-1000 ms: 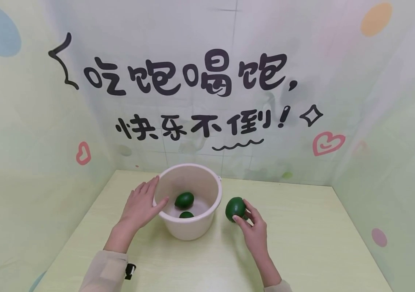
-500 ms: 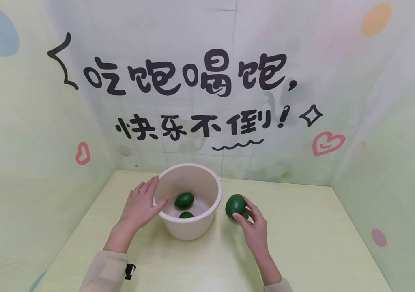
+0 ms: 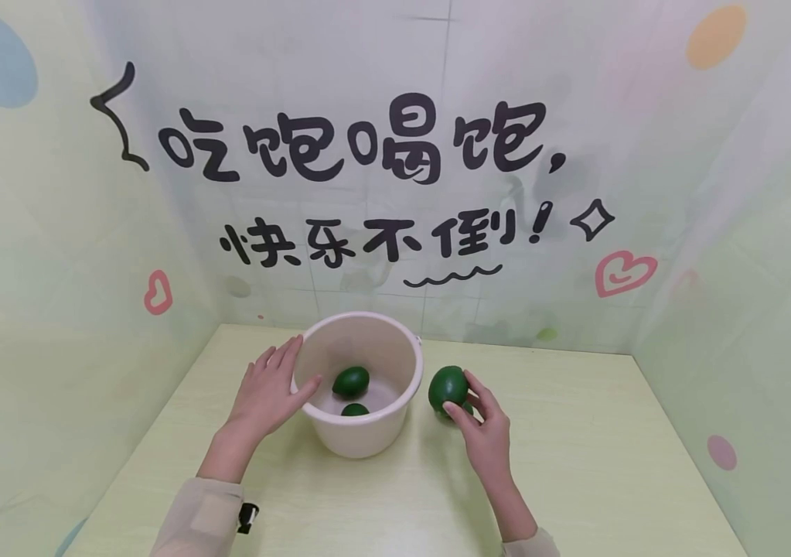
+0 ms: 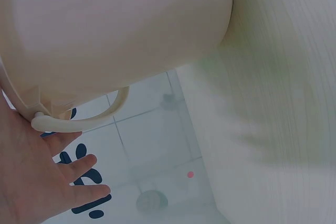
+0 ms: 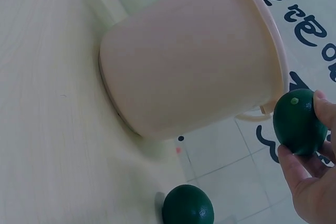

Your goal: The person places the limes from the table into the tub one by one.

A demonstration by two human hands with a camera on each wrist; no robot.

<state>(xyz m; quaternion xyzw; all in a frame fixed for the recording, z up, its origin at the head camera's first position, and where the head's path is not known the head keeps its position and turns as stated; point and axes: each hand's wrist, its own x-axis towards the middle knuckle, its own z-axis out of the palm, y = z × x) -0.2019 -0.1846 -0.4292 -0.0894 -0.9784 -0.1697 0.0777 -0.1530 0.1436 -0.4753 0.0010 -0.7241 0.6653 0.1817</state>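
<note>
A pale pink bucket (image 3: 363,435) stands upright on the table, with two dark green limes inside: one lime (image 3: 351,382) in plain sight, the other lime (image 3: 355,410) half hidden by the near rim. My left hand (image 3: 266,394) rests on the bucket's left rim, thumb reaching over the edge; its spread, straight fingers show beside the bucket handle (image 4: 79,124) in the left wrist view. Right of the bucket, my right hand (image 3: 485,437) pinches a lime (image 3: 448,387) between thumb and fingers. Another lime (image 5: 188,205) lies on the table below, mostly covered by that hand in the head view.
The pale wooden table (image 3: 576,464) is enclosed on its back and sides by printed sheets, with black lettering on the back sheet (image 3: 395,46). A black buckle (image 3: 247,517) hangs at the left sleeve.
The lime in my right hand has risen slightly, and a bit more of the lime behind it shows. My left hand and the bucket have stayed put.
</note>
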